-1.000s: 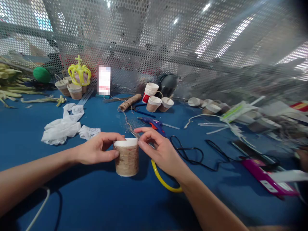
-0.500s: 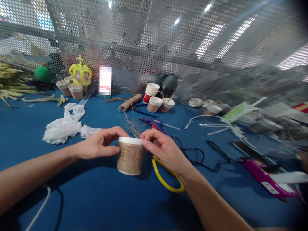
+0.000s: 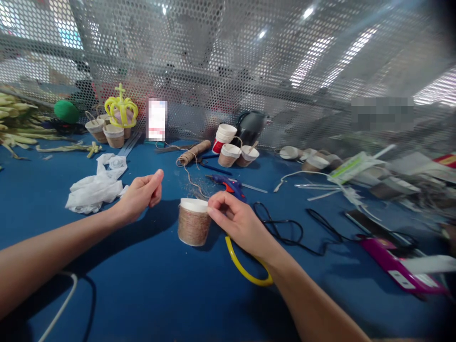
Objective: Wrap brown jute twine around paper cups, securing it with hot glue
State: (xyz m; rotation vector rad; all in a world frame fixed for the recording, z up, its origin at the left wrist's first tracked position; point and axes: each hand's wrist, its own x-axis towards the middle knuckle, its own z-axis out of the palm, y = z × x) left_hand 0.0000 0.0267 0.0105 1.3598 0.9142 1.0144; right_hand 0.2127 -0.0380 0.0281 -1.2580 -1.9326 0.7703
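Observation:
A small paper cup (image 3: 194, 227) wrapped in brown twine, with a white rim, stands upright in front of me. My right hand (image 3: 233, 216) pinches its rim at the right side with thumb and fingers. To the left of the cup and apart from it, my left hand (image 3: 142, 194) is closed, fingers curled and thumb up; whatever it may hold is hidden. A thin strand of twine (image 3: 192, 179) runs from a twine roll (image 3: 195, 152) toward my right hand. Behind that hand lies a blue glue gun (image 3: 228, 184).
Yellow-handled scissors (image 3: 245, 273) lie under my right wrist. Crumpled white lace (image 3: 94, 192) is at left. Finished-looking cups (image 3: 229, 155) stand at the back near a yellow crown (image 3: 121, 111). A black cable (image 3: 285, 232) and purple power strip (image 3: 399, 266) lie right.
My left hand has let go of the cup, moved up and left, and closed. The cup has shifted slightly away from me, with my right hand still on its rim.

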